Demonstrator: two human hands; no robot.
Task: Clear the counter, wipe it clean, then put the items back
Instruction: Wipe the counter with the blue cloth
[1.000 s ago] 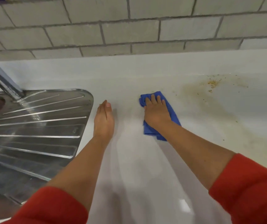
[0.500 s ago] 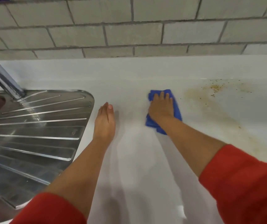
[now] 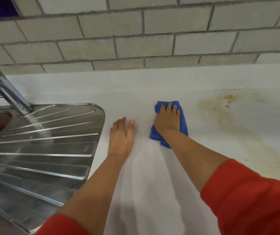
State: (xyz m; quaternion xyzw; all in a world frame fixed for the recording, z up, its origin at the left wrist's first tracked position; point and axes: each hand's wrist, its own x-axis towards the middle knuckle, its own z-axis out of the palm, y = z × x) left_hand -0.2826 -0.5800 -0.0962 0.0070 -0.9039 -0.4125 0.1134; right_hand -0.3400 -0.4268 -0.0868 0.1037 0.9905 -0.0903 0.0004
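Counter holds one blue cloth under right hand, fingers flat; left hand flat, fingers together; one brown stain.

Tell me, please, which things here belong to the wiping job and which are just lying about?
In the job: blue cloth, pressed by the right hand; left hand, flat on the counter; brown stain right of the cloth.
Just there: draining board; tap; tiled wall.

Red left sleeve, red right sleeve, both bunched above bare forearms
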